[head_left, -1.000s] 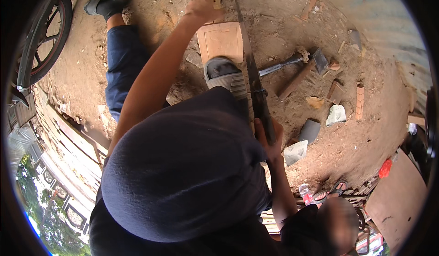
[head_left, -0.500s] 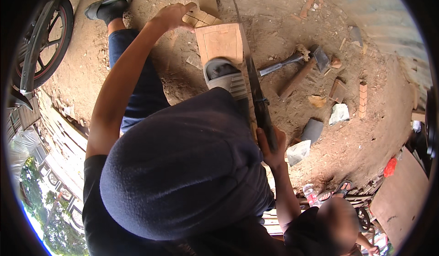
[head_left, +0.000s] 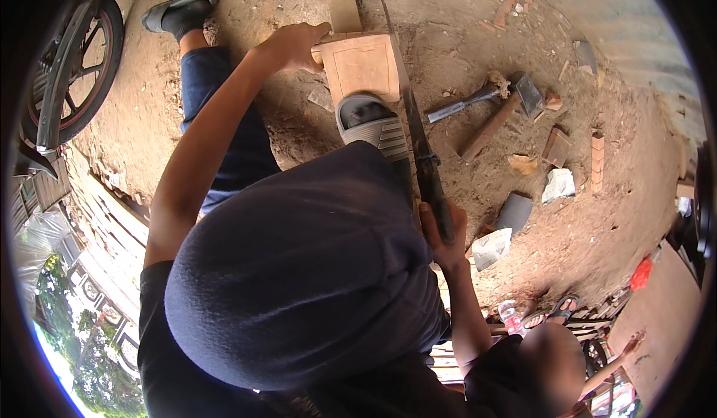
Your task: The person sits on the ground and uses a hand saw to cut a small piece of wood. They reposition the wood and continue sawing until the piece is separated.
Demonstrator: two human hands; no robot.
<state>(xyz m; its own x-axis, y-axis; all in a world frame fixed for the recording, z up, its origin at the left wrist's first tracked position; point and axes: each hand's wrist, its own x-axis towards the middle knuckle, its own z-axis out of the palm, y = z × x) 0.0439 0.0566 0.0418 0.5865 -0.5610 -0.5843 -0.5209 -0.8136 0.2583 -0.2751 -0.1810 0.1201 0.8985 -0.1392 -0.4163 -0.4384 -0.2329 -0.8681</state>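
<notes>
A tan wooden block [head_left: 360, 67] with pencilled lines on its face lies under my sandalled foot [head_left: 370, 123]. My left hand [head_left: 293, 48] grips the block's far left corner, the thumb stretched along its far edge. In my right hand [head_left: 446, 233] is the dark handle of a long saw [head_left: 420, 138], with a blue tie where the blade joins. The narrow blade runs away from me along the block's right edge. Whether its teeth sit in the wood cannot be made out.
A chisel [head_left: 463, 106], a wooden-handled hammer [head_left: 489, 127] and wood offcuts [head_left: 556, 147] lie on the dirt at right. Beyond the block is a plank [head_left: 342, 0]. A motorbike wheel [head_left: 78, 67] stands far left. Another person [head_left: 553, 366] is at lower right.
My left hand has come slightly nearer. The small grooved wood pieces beside it have dropped mostly out of sight behind the block's far edge. The other person's arm has stretched outward.
</notes>
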